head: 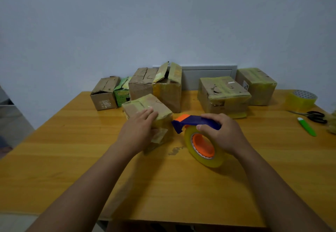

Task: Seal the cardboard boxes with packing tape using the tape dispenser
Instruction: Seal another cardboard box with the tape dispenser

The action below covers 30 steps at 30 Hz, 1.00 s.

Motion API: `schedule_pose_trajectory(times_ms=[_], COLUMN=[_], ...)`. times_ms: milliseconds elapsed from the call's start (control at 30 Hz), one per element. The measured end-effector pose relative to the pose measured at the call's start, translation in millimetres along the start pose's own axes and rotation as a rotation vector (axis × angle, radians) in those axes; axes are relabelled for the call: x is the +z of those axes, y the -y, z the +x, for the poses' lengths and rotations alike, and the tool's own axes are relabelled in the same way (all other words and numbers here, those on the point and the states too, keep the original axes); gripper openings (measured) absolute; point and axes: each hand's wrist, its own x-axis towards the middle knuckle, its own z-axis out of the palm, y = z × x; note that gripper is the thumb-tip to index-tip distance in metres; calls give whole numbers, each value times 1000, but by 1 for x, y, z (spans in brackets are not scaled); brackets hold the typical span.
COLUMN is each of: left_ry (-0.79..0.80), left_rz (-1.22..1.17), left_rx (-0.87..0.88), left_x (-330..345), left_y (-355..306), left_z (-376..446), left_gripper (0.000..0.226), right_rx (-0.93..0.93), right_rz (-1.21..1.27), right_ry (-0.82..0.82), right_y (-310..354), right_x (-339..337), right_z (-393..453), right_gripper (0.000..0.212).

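Far left at the back of the wooden table: a small brown box with dented top flaps, then a green printed carton, then a taller pair of boxes with one flap standing up, not yet closed. In front of these, the small box in hand, already wrapped in several yellowish tape bands. Left hand lies on top of it, fingers straight and together, pressing flat; nothing gripped. Just right of the box, the tape dispenser, blue body with orange tip, its cutter end near the box's right edge (whether it touches the cardboard I cannot tell). Right hand is curled round the blue handle, thumb on the near side, the yellow tape roll hanging below on its orange hub. Risks, as judged from here: the box is light and held by flat pressure only, so a pull on the tape could drag or spin it; a slack start could let the tape fold onto itself or wrinkle over the older layers. Further right, two taped boxes side by side against the wall, then a spare tape roll, scissors and a green cutter near the right edge.
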Motion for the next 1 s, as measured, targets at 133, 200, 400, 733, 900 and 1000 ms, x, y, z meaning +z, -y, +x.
schedule_pose_trajectory(times_ms=[133,200,400,733,900,1000], left_ry=[28,32,-10,-3,4,-76], left_rz=[23,12,51,111,85,32], left_rx=[11,-10,25,82,106,180], left_x=[2,1,0,0,-5,-1], left_y=[6,5,6,1,3,7], left_z=[2,2,4,4,1,0], left_gripper=[62,64,57,59,64,58], right_rx=[-4,7,24,13,-45,-78], right_rz=[13,14,-23,120,175,296], right_ry=[38,70,153,-97,-139,-133], right_y=[-5,-6,-6,-20,-15,-9], right_x=[-5,-10,-18,-6,-8,-16], right_z=[-7,-9,-13,-22,-23,-20], right_gripper=[46,48,50,43,48,54])
